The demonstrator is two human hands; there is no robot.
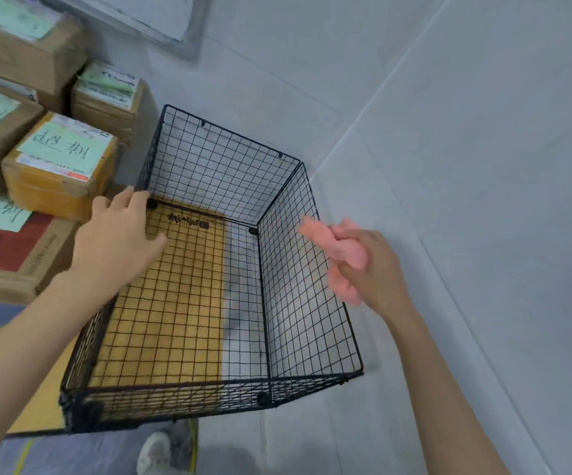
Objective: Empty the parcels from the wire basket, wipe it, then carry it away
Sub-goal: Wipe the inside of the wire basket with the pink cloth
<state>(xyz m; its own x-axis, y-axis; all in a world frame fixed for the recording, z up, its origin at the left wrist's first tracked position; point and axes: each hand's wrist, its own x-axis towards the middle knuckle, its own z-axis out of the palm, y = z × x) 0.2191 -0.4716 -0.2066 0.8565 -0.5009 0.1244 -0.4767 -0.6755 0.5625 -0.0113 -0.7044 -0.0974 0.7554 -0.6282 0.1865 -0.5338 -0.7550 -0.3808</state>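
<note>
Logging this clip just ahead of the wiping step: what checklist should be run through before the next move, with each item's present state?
1. Wire basket emptied of parcels: ok, nothing lies inside it.
2. Parcels out of the way: ok, stacked to the left of the basket.
3. Pink cloth in hand: ok, the right hand has its fingers curled round it.
4. Cloth touching the basket's right wall: cannot tell, it is blurred.
5. Left hand steadying the basket: cannot tell; its straight fingers reach the left rim near the far corner, but contact is unclear.
</note>
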